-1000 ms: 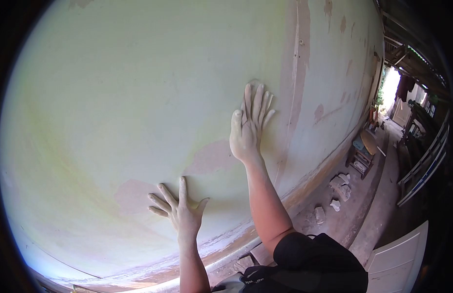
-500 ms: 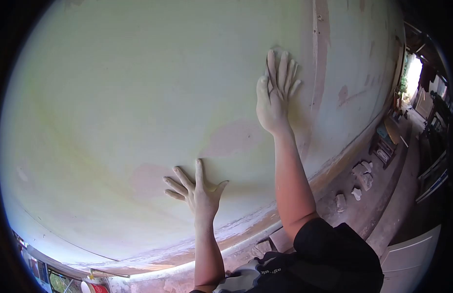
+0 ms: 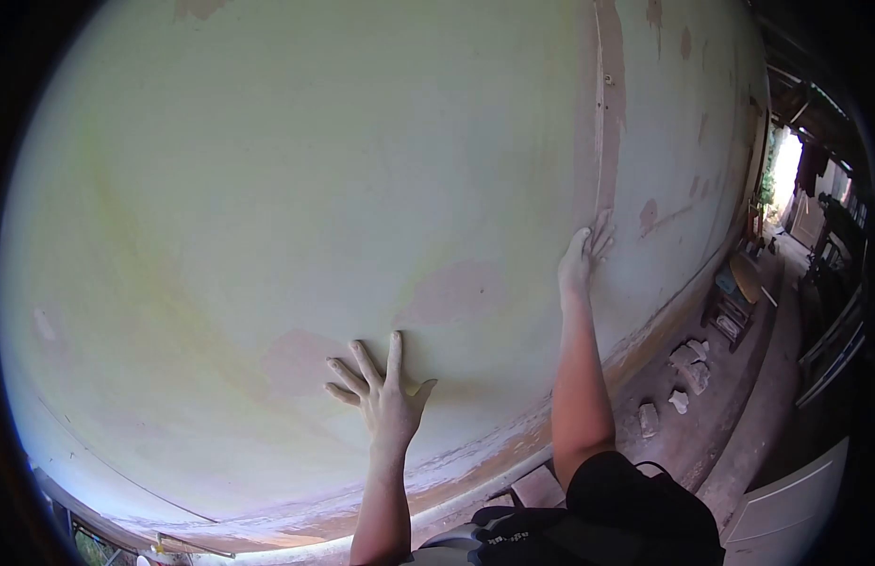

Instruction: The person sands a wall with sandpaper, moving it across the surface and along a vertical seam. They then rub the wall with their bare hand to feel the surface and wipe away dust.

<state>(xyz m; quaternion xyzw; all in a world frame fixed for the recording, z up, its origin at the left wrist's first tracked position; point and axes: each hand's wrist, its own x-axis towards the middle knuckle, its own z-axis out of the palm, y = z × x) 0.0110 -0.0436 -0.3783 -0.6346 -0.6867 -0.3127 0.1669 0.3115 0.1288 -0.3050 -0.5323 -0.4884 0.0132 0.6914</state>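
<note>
Resting low on the pale wall [image 3: 267,189], there was the left hand [image 3: 385,401], fingers spread apart, gripping nothing, right by a pinkish patch [image 3: 300,363]; over to the right, the right hand [image 3: 577,264] was at the upright strip [image 3: 609,123], thumb up, its grip impossible to tell; beyond, rubble [image 3: 690,366] lay on the floor; the step looked like working the wall's surface by hand; the next move seemed to call for a steady left palm.

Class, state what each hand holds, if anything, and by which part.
The left hand holds nothing visible; its spread fingers lie against the wall. Whether the right hand holds anything cannot be told, its palm being hidden.
</note>
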